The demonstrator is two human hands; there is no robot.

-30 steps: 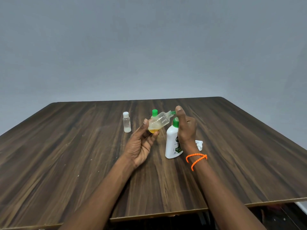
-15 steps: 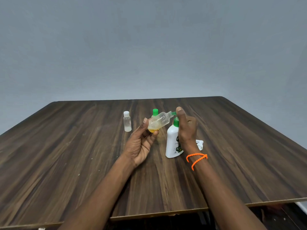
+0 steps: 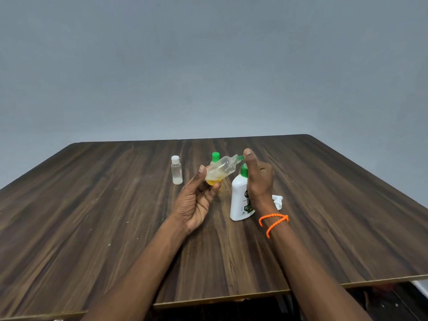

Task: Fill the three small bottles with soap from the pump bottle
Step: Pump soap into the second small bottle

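My left hand (image 3: 196,202) grips a small clear bottle (image 3: 222,169) by its base and holds it tilted, uncapped, with a little yellow soap at the bottom. Its mouth meets the green nozzle (image 3: 240,158) of the white pump bottle (image 3: 239,200), which stands on the table. My right hand (image 3: 259,179) is wrapped over the pump head, thumb up by the nozzle; its fingers are hidden. Behind the tilted bottle, a second small bottle with a green cap (image 3: 215,156) is mostly hidden. A third small bottle with a white cap (image 3: 176,170) stands to the left.
A loose white cap (image 3: 278,201) lies on the dark wooden table (image 3: 92,216) just right of the pump bottle. The table's front edge runs close below my forearms. An orange band circles my right wrist.
Hardly anything: both hands keep their hold and the small bottle's mouth stays at the nozzle.
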